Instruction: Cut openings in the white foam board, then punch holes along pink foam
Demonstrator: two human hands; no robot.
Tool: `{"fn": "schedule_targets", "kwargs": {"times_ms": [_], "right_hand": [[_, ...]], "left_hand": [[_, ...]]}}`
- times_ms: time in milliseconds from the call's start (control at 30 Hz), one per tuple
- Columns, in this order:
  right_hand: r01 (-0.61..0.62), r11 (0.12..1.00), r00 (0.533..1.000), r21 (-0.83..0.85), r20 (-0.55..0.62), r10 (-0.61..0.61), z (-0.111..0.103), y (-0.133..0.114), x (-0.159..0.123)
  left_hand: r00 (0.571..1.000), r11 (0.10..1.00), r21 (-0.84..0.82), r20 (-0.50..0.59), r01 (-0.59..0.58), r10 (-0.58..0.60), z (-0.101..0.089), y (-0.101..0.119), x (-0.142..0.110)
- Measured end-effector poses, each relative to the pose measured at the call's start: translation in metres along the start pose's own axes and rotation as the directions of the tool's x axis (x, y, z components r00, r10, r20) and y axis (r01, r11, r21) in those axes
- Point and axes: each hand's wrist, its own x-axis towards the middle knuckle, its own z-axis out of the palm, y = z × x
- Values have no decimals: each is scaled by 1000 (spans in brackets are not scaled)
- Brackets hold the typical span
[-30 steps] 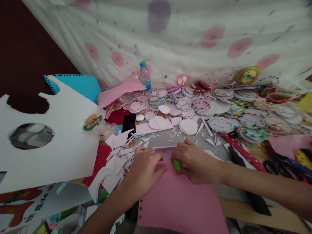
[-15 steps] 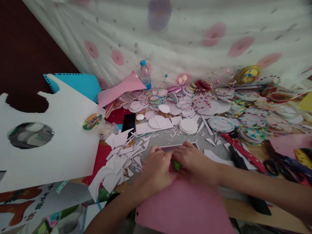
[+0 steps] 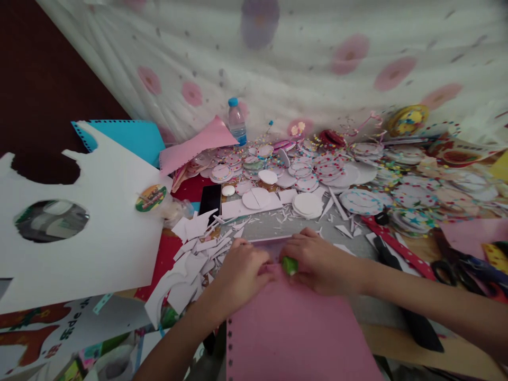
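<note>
A pink paper sheet (image 3: 293, 328) with a punched left edge lies in front of me on the grey tabletop. My left hand (image 3: 242, 272) presses down on its far left part, fingers curled onto the paper. My right hand (image 3: 317, 259) is closed round a small green object (image 3: 290, 265) held against the sheet near its far edge. The two hands almost touch. What the green object is stays unclear.
White paper scraps (image 3: 198, 248) lie left of the hands. A big white cut-out board (image 3: 99, 233) fills the left. Many round paper discs (image 3: 313, 174) cover the back, with a water bottle (image 3: 236, 121) and black phone (image 3: 210, 199). Scissors (image 3: 464, 267) and a black ruler-like strip (image 3: 400, 288) sit right.
The pink sheet has shifted slightly under the hands, and my left hand slid right toward my right hand, then back a little. My right hand has kept hold of the green object.
</note>
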Motion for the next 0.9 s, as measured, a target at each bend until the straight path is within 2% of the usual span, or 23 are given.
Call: {"fn": "schedule_targets", "kwargs": {"times_ms": [167, 367, 533, 667, 767, 900], "right_hand": [[-10, 999, 1000, -36, -21, 9, -1, 3, -2], [18, 999, 1000, -42, -24, -19, -1, -3, 2], [-8, 991, 1000, -137, -25, 5, 0, -8, 4], [20, 984, 999, -177, -43, -28, 4, -9, 8], [41, 982, 997, -185, -53, -51, 7, -8, 11], [26, 986, 996, -164, -74, -39, 10, -7, 11]], "left_hand": [[997, 995, -97, -76, 19, -27, -3, -5, -7], [990, 997, -75, -140, 7, -18, -4, -3, -9], [992, 1000, -17, -123, 9, -11, -3, 0, -10], [988, 998, 48, -148, -46, 53, 5, 9, -10], [990, 996, 25, -116, -82, 84, 15, 12, -5], [997, 998, -44, -63, -41, 38, 26, 10, 5]]}}
